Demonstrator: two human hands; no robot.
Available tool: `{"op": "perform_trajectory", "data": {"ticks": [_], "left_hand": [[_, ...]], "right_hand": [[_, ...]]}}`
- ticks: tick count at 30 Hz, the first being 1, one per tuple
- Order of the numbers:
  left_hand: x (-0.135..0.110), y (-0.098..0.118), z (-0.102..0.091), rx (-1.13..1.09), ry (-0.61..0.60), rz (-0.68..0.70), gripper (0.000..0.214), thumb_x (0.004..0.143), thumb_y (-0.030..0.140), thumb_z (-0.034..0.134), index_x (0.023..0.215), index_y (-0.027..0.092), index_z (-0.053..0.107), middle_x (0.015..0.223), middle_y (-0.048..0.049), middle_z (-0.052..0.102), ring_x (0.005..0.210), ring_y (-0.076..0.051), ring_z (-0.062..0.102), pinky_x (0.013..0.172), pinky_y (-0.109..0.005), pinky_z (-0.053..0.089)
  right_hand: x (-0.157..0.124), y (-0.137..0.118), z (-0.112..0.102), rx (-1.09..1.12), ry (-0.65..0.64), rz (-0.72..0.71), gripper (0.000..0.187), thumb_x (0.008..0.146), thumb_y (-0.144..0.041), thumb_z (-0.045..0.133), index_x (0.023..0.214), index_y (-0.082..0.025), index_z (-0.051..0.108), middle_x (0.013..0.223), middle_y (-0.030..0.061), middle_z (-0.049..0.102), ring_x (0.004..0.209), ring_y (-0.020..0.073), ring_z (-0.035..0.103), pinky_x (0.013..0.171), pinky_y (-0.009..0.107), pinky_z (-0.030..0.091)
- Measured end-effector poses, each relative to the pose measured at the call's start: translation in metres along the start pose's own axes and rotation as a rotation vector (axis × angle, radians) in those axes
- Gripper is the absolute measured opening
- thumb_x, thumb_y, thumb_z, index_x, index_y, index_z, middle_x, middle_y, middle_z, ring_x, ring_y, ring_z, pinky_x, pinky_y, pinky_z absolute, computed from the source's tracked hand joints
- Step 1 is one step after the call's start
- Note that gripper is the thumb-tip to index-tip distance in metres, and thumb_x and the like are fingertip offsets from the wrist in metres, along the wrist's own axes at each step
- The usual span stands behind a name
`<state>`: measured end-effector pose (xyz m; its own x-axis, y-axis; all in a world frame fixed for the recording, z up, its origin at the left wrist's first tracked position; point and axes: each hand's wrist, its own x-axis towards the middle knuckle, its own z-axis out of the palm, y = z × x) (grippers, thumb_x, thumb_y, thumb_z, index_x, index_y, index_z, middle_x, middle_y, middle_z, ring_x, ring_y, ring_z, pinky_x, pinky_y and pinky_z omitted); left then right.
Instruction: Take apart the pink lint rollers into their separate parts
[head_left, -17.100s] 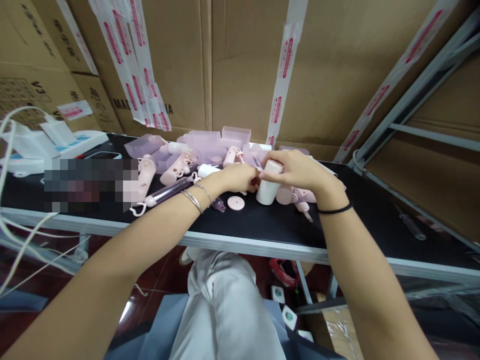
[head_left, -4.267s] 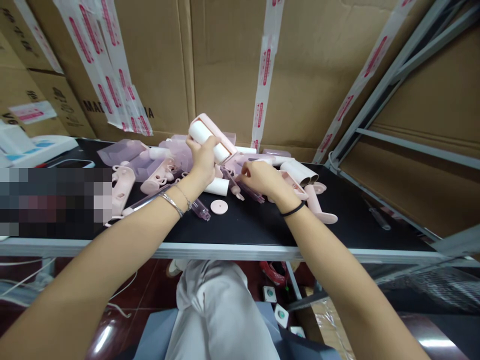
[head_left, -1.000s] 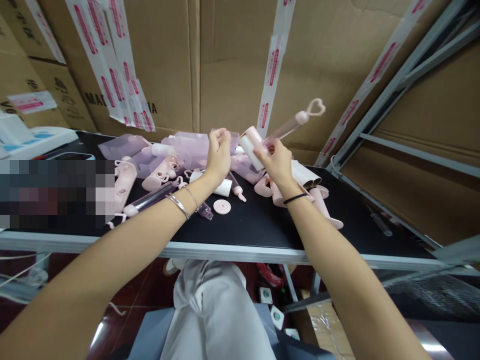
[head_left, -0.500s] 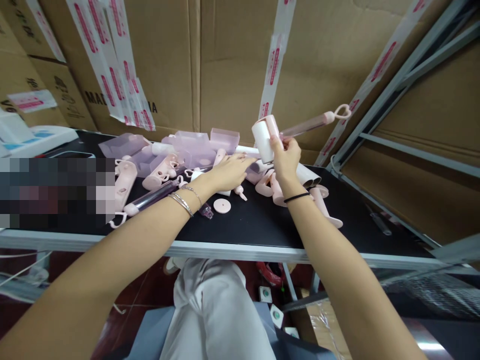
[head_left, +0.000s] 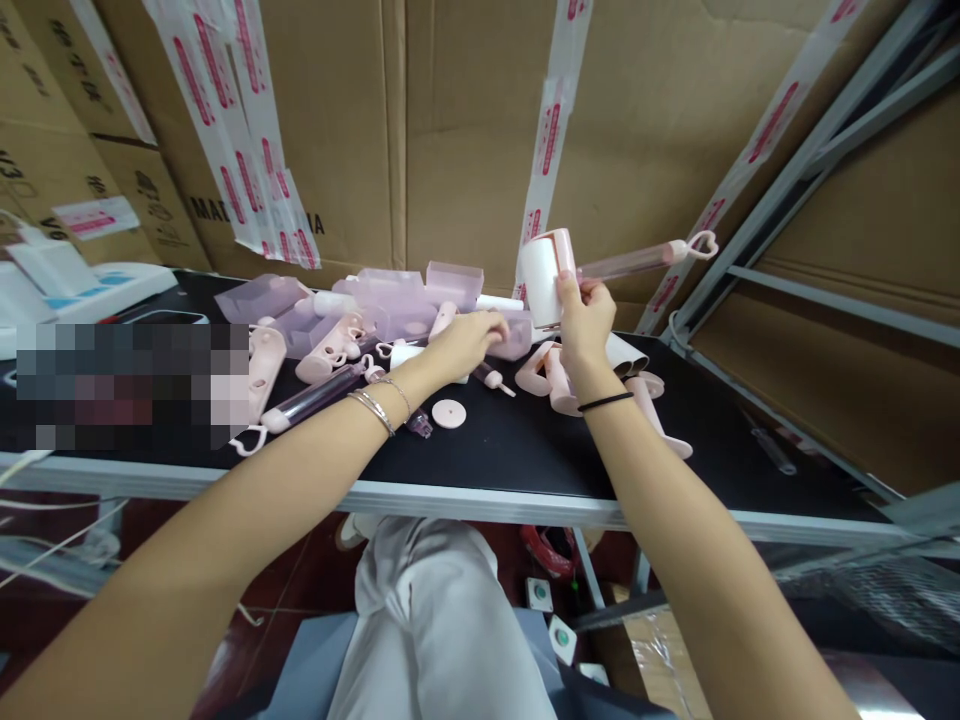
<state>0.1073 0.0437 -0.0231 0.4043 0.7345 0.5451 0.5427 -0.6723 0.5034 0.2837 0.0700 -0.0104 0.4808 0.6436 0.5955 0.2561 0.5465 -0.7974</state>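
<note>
My right hand (head_left: 589,320) is closed around a white roll (head_left: 538,285) with a pink holder (head_left: 562,252) along its side, raised above the table. From behind that hand a clear pinkish tube (head_left: 634,262) sticks out to the right, ending in a heart-shaped loop (head_left: 703,245); its near end is hidden. My left hand (head_left: 472,342) reaches over the pile with bent fingers apart, beside a translucent purple box (head_left: 511,336). Whether the fingertips touch the box is unclear. Under this hand lie a white roll (head_left: 406,356) and a small pink-tipped piece (head_left: 495,380).
Purple boxes (head_left: 390,300), pink holders (head_left: 330,348) and a dark tube (head_left: 315,396) crowd the black table (head_left: 510,455). A pink disc (head_left: 448,414) lies near the front. Cardboard boxes (head_left: 465,150) stand behind, a metal rack (head_left: 840,315) at right, a power strip (head_left: 127,290) at left.
My left hand has drawn back slightly and its fingers are more bent; more of the purple box shows. My right hand still holds the roll. The view has shifted a little left.
</note>
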Motion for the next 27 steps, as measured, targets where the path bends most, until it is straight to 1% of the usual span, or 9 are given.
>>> {"op": "perform_trajectory", "data": {"ticks": [2,6,8,11,13,16,18,23,27], "left_hand": [[0.003,0.001,-0.002,-0.194,0.137,-0.125,0.013,0.086,0.016,0.043,0.083,0.020,0.055,0.084,-0.0024,0.063,0.079,-0.016,0.059,0.079,-0.034,0.046],[0.008,0.004,-0.009,-0.813,0.388,-0.439,0.012,0.092,0.016,0.038,0.085,0.021,0.046,0.078,0.0011,0.054,0.064,-0.012,0.056,0.067,-0.030,0.050],[0.010,0.005,-0.014,-0.981,0.474,-0.522,0.015,0.093,0.015,0.037,0.081,0.020,0.045,0.073,0.0020,0.051,0.060,-0.011,0.053,0.064,-0.028,0.049],[0.014,0.002,-0.018,-1.146,0.611,-0.619,0.018,0.092,0.013,0.037,0.078,0.020,0.045,0.067,0.0020,0.049,0.057,-0.011,0.051,0.060,-0.025,0.046],[0.015,0.000,-0.021,-1.241,0.653,-0.653,0.020,0.096,0.026,0.037,0.083,0.020,0.050,0.067,0.0001,0.053,0.061,-0.013,0.055,0.060,-0.026,0.047],[0.015,0.000,-0.027,-1.332,0.570,-0.592,0.046,0.093,0.060,0.036,0.096,0.020,0.057,0.078,-0.0061,0.065,0.078,-0.021,0.064,0.067,-0.031,0.052],[0.012,0.004,-0.031,-1.351,0.474,-0.532,0.056,0.087,0.070,0.039,0.102,0.020,0.059,0.085,-0.0080,0.069,0.088,-0.024,0.067,0.073,-0.034,0.054],[0.006,0.014,-0.030,-1.339,0.299,-0.498,0.047,0.085,0.059,0.056,0.108,0.018,0.061,0.088,-0.0073,0.072,0.090,-0.024,0.069,0.087,-0.038,0.054],[0.005,0.013,-0.021,-1.362,0.246,-0.450,0.058,0.079,0.064,0.059,0.114,0.018,0.059,0.097,-0.0095,0.073,0.100,-0.027,0.068,0.094,-0.040,0.051]], "right_hand": [[0.000,0.000,-0.001,0.026,0.009,0.001,0.038,0.077,-0.054,0.062,0.078,-0.017,0.053,0.078,0.0006,0.060,0.074,0.0138,0.056,0.074,0.031,0.046],[-0.005,0.007,0.004,0.143,-0.007,0.055,0.037,0.078,-0.053,0.063,0.079,-0.017,0.054,0.080,0.0003,0.061,0.076,0.0131,0.058,0.076,0.029,0.048],[-0.010,0.009,0.010,0.240,-0.060,0.150,0.037,0.078,-0.053,0.064,0.079,-0.018,0.055,0.079,0.0002,0.061,0.075,0.0131,0.060,0.072,0.028,0.050],[-0.020,0.004,0.017,0.421,-0.137,0.354,0.035,0.081,-0.052,0.062,0.082,-0.018,0.055,0.076,-0.0003,0.062,0.069,0.0129,0.061,0.063,0.026,0.052],[-0.025,-0.003,0.020,0.514,-0.166,0.472,0.032,0.085,-0.050,0.060,0.085,-0.019,0.055,0.074,-0.0005,0.063,0.065,0.0130,0.062,0.058,0.026,0.053],[-0.028,-0.015,0.017,0.584,-0.192,0.580,0.028,0.090,-0.047,0.055,0.091,-0.019,0.056,0.071,-0.0008,0.065,0.063,0.0131,0.062,0.055,0.027,0.054],[-0.027,-0.020,0.014,0.604,-0.223,0.599,0.028,0.091,-0.046,0.053,0.094,-0.019,0.056,0.070,-0.0008,0.065,0.063,0.0131,0.063,0.054,0.027,0.054],[-0.030,-0.027,0.012,0.610,-0.313,0.538,0.032,0.084,-0.049,0.065,0.089,-0.018,0.059,0.070,-0.0011,0.066,0.061,0.0122,0.063,0.052,0.023,0.052],[-0.041,-0.033,0.017,0.601,-0.340,0.505,0.030,0.079,-0.047,0.070,0.081,-0.018,0.059,0.068,-0.0029,0.065,0.060,0.0095,0.061,0.052,0.019,0.050]]}}
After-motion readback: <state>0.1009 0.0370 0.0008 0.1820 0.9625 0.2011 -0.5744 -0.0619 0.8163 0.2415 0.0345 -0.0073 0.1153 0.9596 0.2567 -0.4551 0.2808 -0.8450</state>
